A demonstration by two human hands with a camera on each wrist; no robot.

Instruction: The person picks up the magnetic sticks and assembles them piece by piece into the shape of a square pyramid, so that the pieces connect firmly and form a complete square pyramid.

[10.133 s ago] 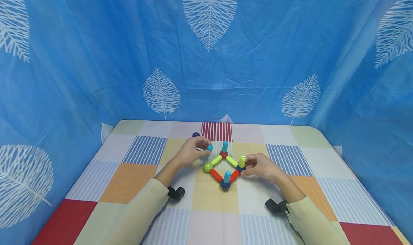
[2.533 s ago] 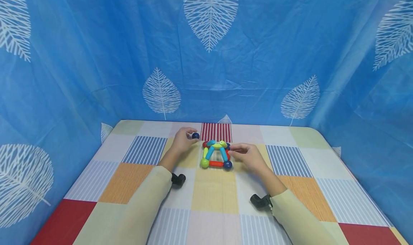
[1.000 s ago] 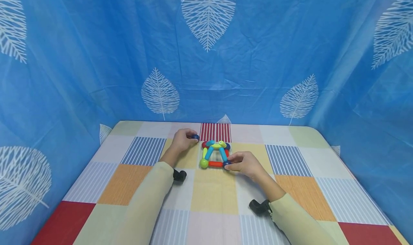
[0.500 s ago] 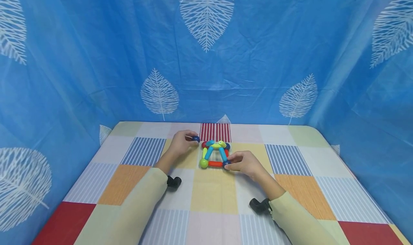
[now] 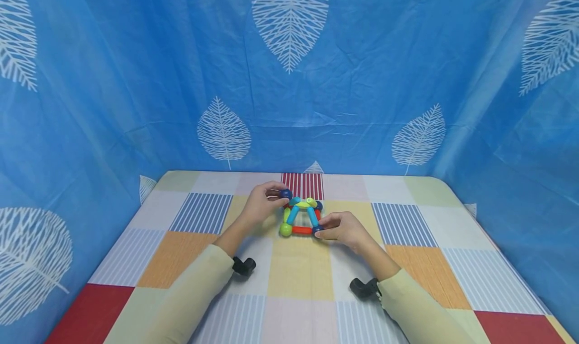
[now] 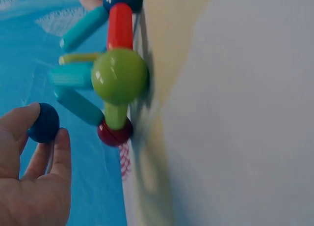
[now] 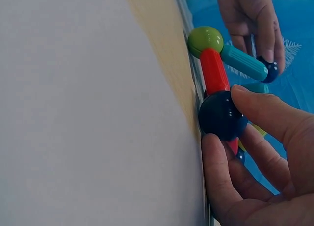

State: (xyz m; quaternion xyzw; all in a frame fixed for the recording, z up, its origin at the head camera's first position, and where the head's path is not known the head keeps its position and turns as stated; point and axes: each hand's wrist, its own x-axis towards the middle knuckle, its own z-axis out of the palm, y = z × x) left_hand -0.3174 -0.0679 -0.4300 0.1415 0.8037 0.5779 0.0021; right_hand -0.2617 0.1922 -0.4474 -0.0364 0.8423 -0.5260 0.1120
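Note:
My left hand [image 5: 261, 203] pinches a loose dark blue ball [image 6: 45, 123] between thumb and fingertips, raised beside the upper ends of the sticks. Below it is a magnetic ball-and-stick frame with a green ball [image 5: 286, 229] at its near left corner and a red ball [image 6: 115, 132] behind that. A red stick [image 5: 302, 230] forms the near side. Light blue sticks [image 5: 313, 217] and a yellow-green one [image 5: 311, 202] lean inward from the corners. At the near right corner, my right hand [image 7: 274, 157] holds the dark blue corner ball [image 7: 222, 115] with thumb and fingers.
A patchwork-patterned cloth [image 5: 298, 273] covers the table. Blue leaf-print curtains [image 5: 344, 82] enclose the back and both sides. A black wrist camera [image 5: 244, 266] sits on the left wrist, another black camera [image 5: 363, 287] on the right.
The frame has turned and its upright sticks now lean inward. My left hand took the loose dark blue ball and brought it rightward, above the frame. My right hand moved to the near right corner ball.

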